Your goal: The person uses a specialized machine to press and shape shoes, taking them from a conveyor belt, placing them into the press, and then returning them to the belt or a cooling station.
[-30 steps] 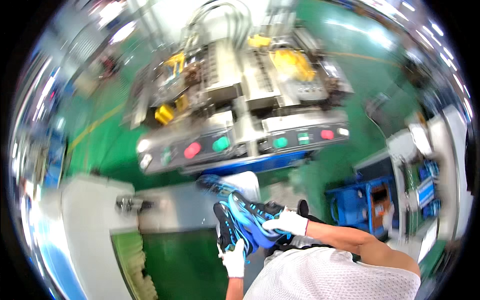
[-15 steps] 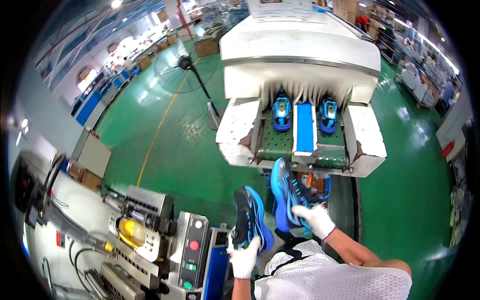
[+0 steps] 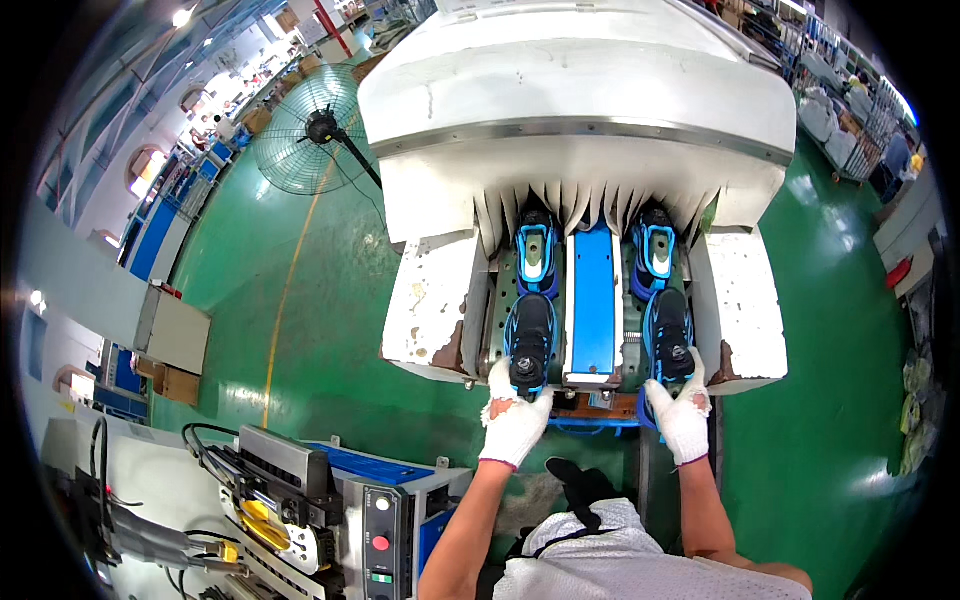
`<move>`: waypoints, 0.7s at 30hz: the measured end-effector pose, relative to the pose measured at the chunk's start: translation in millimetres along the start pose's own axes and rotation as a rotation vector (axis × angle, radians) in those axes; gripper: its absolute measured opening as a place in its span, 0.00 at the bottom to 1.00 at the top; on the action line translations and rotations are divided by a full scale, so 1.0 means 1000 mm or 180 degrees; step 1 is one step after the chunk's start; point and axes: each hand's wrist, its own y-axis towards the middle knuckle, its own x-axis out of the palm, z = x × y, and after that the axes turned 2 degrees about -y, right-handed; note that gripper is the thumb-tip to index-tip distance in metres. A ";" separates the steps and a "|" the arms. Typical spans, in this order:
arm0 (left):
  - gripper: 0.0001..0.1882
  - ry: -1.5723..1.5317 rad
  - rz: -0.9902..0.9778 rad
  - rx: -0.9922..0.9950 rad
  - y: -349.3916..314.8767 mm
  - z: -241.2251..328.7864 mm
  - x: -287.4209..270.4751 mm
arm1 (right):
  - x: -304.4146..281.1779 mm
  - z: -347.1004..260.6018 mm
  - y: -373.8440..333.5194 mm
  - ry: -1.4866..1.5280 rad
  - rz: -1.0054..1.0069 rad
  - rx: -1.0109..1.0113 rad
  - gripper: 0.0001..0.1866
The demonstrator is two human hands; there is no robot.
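Head view: what does the left hand point(image 3: 515, 425) hold?
"It grips the near end of the left black-and-blue shoe point(image 3: 530, 330), which lies at the front edge of the left conveyor track point(image 3: 498, 315)."
"And the right hand point(image 3: 684, 422)?"
"Its thumb and fingers clasp the right black-and-blue shoe point(image 3: 669, 325), whose near end reaches past the front edge of the right conveyor track point(image 3: 631, 325)."
"What lies beyond?"
"Two farther shoes point(image 3: 536, 255), one per track, beside the hanging fringe point(image 3: 578, 205); a blue strip point(image 3: 592, 305) runs between the tracks."
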 end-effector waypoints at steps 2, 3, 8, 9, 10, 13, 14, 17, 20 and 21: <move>0.41 -0.0027 0.0004 0.0018 0.001 0.003 -0.001 | -0.004 -0.004 0.000 0.0184 -0.0123 0.0228 0.51; 0.41 0.0081 -0.0008 -0.0032 0.004 0.006 -0.005 | -0.002 -0.005 0.002 0.0051 -0.0086 0.0232 0.50; 0.43 0.0416 -0.0095 -0.0032 0.013 0.015 -0.009 | -0.002 -0.019 -0.004 0.0034 -0.0176 0.0297 0.49; 0.42 0.0361 -0.0182 -0.0099 0.019 0.014 -0.009 | -0.003 -0.022 0.003 0.0057 -0.0183 0.0275 0.49; 0.42 0.0305 -0.0217 -0.0104 0.022 0.014 -0.008 | -0.003 -0.023 0.006 -0.0010 -0.0142 0.0331 0.48; 0.44 0.0282 -0.0295 -0.0196 0.023 0.018 -0.007 | -0.004 -0.032 0.006 0.0337 -0.0058 0.0367 0.46; 0.45 0.0271 -0.0213 -0.0040 0.022 0.010 -0.002 | -0.003 -0.027 0.006 0.0695 -0.0032 0.0241 0.44; 0.48 0.0274 0.0037 0.0215 0.022 -0.004 0.004 | 0.001 -0.015 0.003 0.0584 0.0191 -0.0078 0.39; 0.51 0.0077 -0.0127 0.0145 0.025 0.003 0.000 | 0.005 -0.008 -0.022 0.1890 0.0606 0.0007 0.25; 0.52 0.0078 -0.0141 0.0191 0.028 0.004 0.003 | 0.014 0.023 -0.015 0.2577 0.0835 0.0191 0.26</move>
